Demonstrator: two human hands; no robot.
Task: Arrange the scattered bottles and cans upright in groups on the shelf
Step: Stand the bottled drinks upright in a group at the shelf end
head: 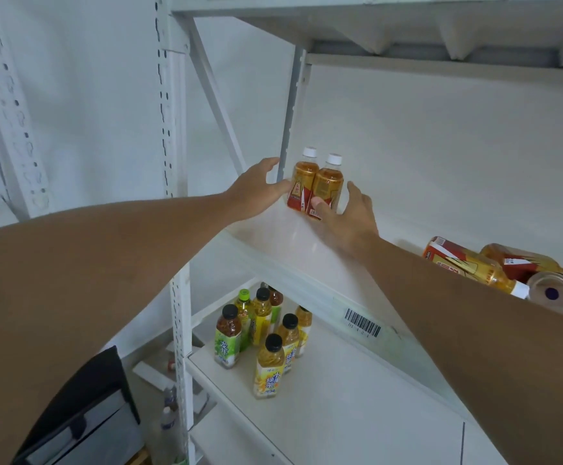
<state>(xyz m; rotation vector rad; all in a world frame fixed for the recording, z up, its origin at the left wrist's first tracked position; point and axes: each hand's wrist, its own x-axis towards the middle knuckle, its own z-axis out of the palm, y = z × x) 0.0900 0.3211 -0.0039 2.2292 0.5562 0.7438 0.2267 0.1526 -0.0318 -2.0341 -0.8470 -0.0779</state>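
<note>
Two amber tea bottles upright, touching, back-L corner of middle shelf. L hand spread, fingertips against left bottle; R hand cupped round right bottle, thumb on label. Likely light, stiff PET, slick film; grip mid-body. Both capped, approx full. More bottles + a can lying at right edge. Lower shelf: standing group.

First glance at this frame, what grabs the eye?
Two white-capped amber bottles stand upright side by side at the back left of the upper shelf, bracketed by the left hand and right hand. At the right edge, bottles and a can lie tipped over in a pile. On the lower shelf, black-capped green and yellow tea bottles stand grouped.
</note>
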